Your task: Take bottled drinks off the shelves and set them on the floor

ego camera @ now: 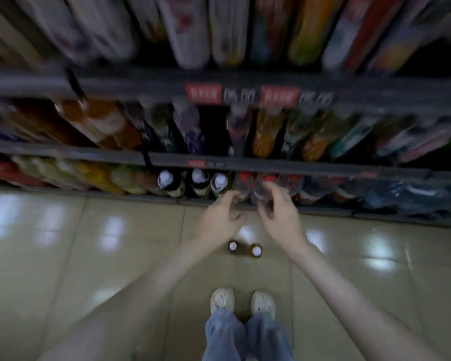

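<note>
Left grip (220, 217) and right grip (279, 212) curled at red-capped bottles (245, 182), hold unclear, blurred

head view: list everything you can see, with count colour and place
floor bottles: two, dark amber with white caps, standing on the tiles ahead of the shoes
white-capped bottles: three, dark, bottom shelf, left of the hands
red-capped bottles: several, count blurred, clear, bottom shelf at the hands
upper shelf bottles: many, mixed colours, blurred, on the two higher shelves
price tags: at least three, red and white, on the shelf edges
floor: one, glossy beige tiles
shoes: two, cream, bottom centre
jeans: blue, over the shoes
left hand: at the red-capped bottles, grip unclear
right hand: beside it, grip unclear
</note>
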`<state>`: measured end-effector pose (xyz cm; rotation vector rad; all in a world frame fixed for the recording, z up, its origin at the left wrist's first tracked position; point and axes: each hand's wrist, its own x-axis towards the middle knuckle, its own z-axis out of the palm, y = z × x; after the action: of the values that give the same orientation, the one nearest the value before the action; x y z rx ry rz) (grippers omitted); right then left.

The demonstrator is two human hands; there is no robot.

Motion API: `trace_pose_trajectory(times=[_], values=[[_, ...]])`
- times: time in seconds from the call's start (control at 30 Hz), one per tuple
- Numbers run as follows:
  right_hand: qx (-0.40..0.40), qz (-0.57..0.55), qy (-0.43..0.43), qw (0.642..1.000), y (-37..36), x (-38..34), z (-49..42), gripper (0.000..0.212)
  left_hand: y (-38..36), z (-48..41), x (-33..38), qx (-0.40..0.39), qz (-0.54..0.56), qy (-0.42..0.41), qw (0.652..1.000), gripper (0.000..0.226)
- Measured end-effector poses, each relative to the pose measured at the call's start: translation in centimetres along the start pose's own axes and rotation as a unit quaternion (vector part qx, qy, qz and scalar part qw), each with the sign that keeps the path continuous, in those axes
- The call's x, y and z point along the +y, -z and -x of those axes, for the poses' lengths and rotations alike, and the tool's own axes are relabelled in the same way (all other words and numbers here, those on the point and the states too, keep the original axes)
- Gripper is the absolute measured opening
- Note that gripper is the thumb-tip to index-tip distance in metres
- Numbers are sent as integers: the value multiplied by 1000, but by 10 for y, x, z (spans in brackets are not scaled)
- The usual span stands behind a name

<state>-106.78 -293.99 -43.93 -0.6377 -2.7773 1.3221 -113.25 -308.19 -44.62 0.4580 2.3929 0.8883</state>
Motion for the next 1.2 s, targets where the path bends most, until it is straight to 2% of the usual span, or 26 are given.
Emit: trace_pose_trajectory(times=[0.1,0.27,0.4,0.5,0.57,0.63,0.7,0.8,0.87,0.93,1.03,1.1,1.2], values=[[41,31,51,997,86,-77,9,57,78,23,86,30,-32,-100,994,50],[144,102,165,970,210,-178,18,50,185,54,212,90,-76,-256,959,51],[267,119,250,923,289,-236,20,46,244,78,287,190,-118,-377,899,47],[334,128,306,883,338,-272,14,48,276,85,336,280,-135,-443,841,46],[375,153,344,847,365,-289,4,49,294,81,365,355,-157,-479,787,44],[405,174,365,820,389,-302,-9,51,312,71,390,416,-169,-480,753,45],[413,189,374,809,405,-309,-24,55,325,59,409,443,-171,-450,756,48],[429,222,363,797,418,-308,-50,65,332,35,430,427,-170,-370,807,57],[451,242,331,792,423,-307,-66,70,331,20,441,418,-179,-328,828,64],[465,264,320,782,426,-309,-80,74,326,9,454,393,-172,-316,846,72],[468,302,309,771,427,-315,-95,79,318,-3,468,337,-104,-318,880,82],[461,302,296,780,430,-321,-102,83,316,-11,473,329,-73,-331,881,86],[426,284,280,812,434,-326,-109,84,318,-16,473,334,-46,-341,878,87]])
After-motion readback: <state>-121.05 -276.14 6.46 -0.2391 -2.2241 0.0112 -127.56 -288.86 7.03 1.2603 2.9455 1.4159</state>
